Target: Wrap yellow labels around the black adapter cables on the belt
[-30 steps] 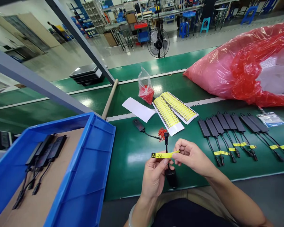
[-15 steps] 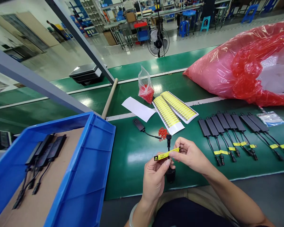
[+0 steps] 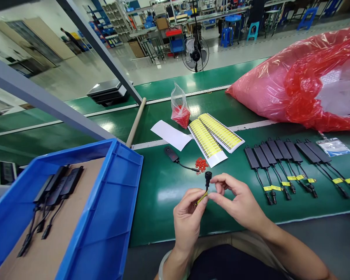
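Note:
My left hand (image 3: 189, 216) pinches a black cable with a yellow label (image 3: 202, 198) folded around it, between thumb and forefinger. A round black connector (image 3: 208, 175) on that cable sticks up above my fingertips. Beside it, my right hand (image 3: 236, 196) is open, its thumb tip close to the label and its forefinger near the connector; whether they touch is unclear. The adapter body on this cable is hidden behind my left hand. In front of my hands lie a pile of small red rings (image 3: 201, 165) and a black adapter (image 3: 171, 154) with its lead.
Yellow label sheets (image 3: 205, 142), a white sheet (image 3: 171, 134) and a bag of red parts (image 3: 180, 112) lie ahead. Several labelled black adapters (image 3: 275, 151) line the right, below a big red plastic bag (image 3: 268, 85). A blue bin (image 3: 128, 175) holding several adapters stands left.
The yellow label, stretched flat across the cable before, is now folded around it. My right fingers have come off its right end and spread apart. The connector's face has tilted toward me.

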The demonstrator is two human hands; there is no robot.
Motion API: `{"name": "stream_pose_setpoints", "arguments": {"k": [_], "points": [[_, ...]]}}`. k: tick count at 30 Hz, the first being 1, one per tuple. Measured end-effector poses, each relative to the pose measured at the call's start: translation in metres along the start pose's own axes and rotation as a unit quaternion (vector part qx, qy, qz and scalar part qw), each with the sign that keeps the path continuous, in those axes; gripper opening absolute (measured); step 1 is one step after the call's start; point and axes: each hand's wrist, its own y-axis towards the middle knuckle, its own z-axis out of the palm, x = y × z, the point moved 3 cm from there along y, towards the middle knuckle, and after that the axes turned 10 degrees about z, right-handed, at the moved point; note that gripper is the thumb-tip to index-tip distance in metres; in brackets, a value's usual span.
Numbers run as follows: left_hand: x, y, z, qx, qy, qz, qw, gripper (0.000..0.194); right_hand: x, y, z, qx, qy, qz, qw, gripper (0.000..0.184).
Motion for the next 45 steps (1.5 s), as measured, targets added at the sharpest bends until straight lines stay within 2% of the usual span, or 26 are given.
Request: {"name": "stream_pose_setpoints", "arguments": {"k": [2,5,10,18,26,34,45], "points": [[-0.003,0.0,0.003,0.02,0.012,0.006,1.0,0.013,0.003,-0.001,0.002,0.038,0.038,0.002,0.999,0.006],[-0.006,0.0,0.002,0.03,0.006,0.012,0.999,0.014,0.005,0.0,0.003,0.054,0.087,0.0,0.995,0.011],[-0.013,0.008,-0.012,0.008,-0.031,0.061,0.998,0.012,0.005,-0.001,0.002,0.034,0.102,-0.016,0.994,0.008],[-0.025,0.016,-0.022,0.061,-0.002,0.122,0.991,0.01,0.007,-0.003,0.002,0.017,0.095,-0.019,0.995,0.005],[-0.028,0.021,-0.022,0.057,0.043,0.108,0.992,0.01,0.001,-0.005,0.002,0.011,0.071,-0.006,0.997,0.006],[-0.035,0.028,-0.025,0.086,0.103,0.104,0.985,0.01,0.004,-0.007,0.004,0.009,0.087,0.003,0.996,0.007],[-0.039,0.036,-0.024,0.127,0.075,0.08,0.986,0.01,0.007,-0.012,0.002,-0.011,0.048,0.005,0.999,0.007]]}}
